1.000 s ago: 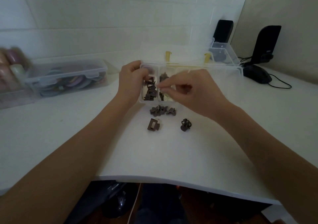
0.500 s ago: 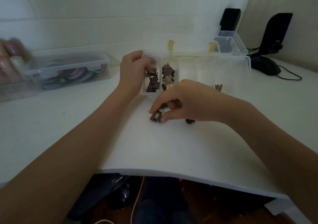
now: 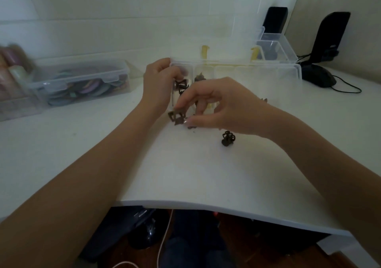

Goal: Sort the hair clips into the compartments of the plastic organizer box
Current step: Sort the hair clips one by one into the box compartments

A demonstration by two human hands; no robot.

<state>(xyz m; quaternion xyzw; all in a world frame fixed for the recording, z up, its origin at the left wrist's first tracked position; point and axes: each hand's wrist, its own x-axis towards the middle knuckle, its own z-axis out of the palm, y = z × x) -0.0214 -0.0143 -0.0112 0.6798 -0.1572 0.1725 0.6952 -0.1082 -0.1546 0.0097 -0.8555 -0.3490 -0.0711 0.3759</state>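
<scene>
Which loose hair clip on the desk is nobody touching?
The round dark clip lying alone below the right hand. The squarish clip is pinched in that hand's fingers, near the organizer box.

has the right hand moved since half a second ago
Yes. The right hand has lifted off the table with a rectangular brown clip pinched in its fingers, rising toward the organizer box, which the left hand grips.
</scene>
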